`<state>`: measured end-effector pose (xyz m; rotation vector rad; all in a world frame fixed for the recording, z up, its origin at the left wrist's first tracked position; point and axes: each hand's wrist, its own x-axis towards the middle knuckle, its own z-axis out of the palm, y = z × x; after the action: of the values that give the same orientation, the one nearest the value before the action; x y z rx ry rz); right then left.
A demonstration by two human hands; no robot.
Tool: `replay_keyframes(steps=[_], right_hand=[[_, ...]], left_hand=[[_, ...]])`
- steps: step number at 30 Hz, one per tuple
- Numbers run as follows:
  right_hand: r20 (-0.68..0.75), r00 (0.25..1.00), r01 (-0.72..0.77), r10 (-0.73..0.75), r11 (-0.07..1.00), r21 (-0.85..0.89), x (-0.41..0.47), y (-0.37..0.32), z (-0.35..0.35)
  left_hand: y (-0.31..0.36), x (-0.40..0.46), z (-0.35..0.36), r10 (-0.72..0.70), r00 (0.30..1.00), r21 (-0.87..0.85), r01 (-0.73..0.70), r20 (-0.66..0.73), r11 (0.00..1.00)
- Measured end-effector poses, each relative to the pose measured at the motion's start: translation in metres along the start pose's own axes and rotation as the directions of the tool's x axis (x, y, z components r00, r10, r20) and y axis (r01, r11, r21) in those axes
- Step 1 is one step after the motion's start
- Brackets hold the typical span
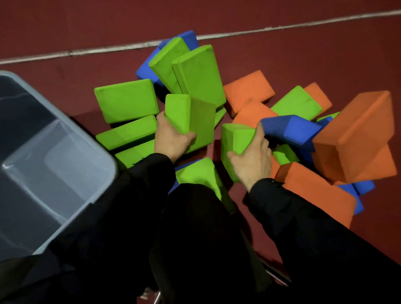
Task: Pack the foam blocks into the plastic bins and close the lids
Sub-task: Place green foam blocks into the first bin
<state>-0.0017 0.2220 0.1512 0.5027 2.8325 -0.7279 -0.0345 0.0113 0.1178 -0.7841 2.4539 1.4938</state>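
Grey plastic bin (56, 139) at far left, lid off and nothing inside that shows, its rim just beside the person's left sleeve. No lid is in view.

Next to the right, a loose heap of foam blocks (215, 100) lies on a dark red floor (305, 44) crossed by 1 white painted line (281, 25). Green blocks crowd the left and middle of the heap, orange ones the right, with a few blue ones tucked behind and underneath.

Left hand (171, 139) grips 1 upright green block (189, 120) by its lower end, thumb on the near face and fingers wrapped round the far side.

Right hand (252, 158) holds a second green block (236, 145) at its narrow end, thumb low on the front face and fingers curled over the top edge; it sits against a blue block (290, 129). Whether either held block has lifted clear of the heap cannot be told.

At far right, a large orange block (355, 136) looks blurred.

Judging by the matte surface and rounded edges, the blocks are probably light, slightly squashy and not slippery, so 1 hand across a short end should carry each without harm. Both held blocks would need to travel left to reach the bin, and flat stacking would likely fit the most
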Motion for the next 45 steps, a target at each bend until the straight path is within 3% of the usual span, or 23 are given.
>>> replay_keyframes(steps=[7, 12, 16, 19, 22, 26, 30, 32, 36, 41, 45], right_hand=[[-0.041, 0.976, 0.219, -0.216, 0.973, 0.074, -0.029, -0.030, -0.037], [-0.051, 0.911, 0.412, -0.409, 0.899, 0.146, -0.067, -0.071, -0.068], [-0.082, 0.794, 0.606, -0.603, 0.772, 0.193, -0.108, -0.124, -0.087], [-0.092, 0.653, 0.748, -0.752, 0.622, 0.230, -0.138, -0.162, -0.088], [-0.058, 0.572, 0.806, -0.818, 0.548, 0.222, -0.166, -0.196, -0.076], [0.030, 0.514, 0.811, -0.857, 0.497, 0.308, -0.189, -0.239, -0.028], [0.150, 0.586, 0.703, -0.797, 0.591, 0.396, -0.186, -0.273, 0.033], [0.185, 0.557, 0.736, -0.810, 0.584, 0.343, -0.178, -0.284, 0.061], [0.307, 0.438, 0.853, -0.845, 0.498, 0.156, -0.160, -0.301, 0.104], [0.427, 0.176, 0.976, -0.887, 0.214, 0.042, -0.161, -0.320, 0.141], [0.505, 0.053, 0.998, -0.862, 0.062, 0.002, -0.154, -0.313, 0.160]], left_hand=[[0.036, -0.062, -0.071, 0.129, 0.985, 0.034, -0.126, -0.114, 0.992], [0.049, -0.135, -0.146, 0.197, 0.942, 0.140, -0.164, -0.271, 0.976], [0.033, -0.199, -0.224, 0.204, 0.860, 0.226, -0.107, -0.468, 0.968], [-0.005, -0.242, -0.276, 0.229, 0.777, 0.296, -0.058, -0.586, 0.953], [-0.048, -0.273, -0.315, 0.202, 0.741, 0.442, 0.140, -0.640, 0.886], [-0.107, -0.274, -0.349, 0.175, 0.783, 0.577, 0.267, -0.596, 0.772], [-0.147, -0.229, -0.364, 0.202, 0.873, 0.674, 0.175, -0.443, 0.718], [-0.162, -0.203, -0.362, 0.187, 0.912, 0.713, 0.144, -0.365, 0.686], [-0.196, -0.160, -0.348, 0.062, 0.957, 0.689, 0.158, -0.283, 0.707], [-0.243, -0.136, -0.327, 0.036, 0.987, 0.781, 0.103, -0.159, 0.616], [-0.265, -0.127, -0.310, 0.026, 0.997, 0.825, 0.040, -0.066, 0.564]])
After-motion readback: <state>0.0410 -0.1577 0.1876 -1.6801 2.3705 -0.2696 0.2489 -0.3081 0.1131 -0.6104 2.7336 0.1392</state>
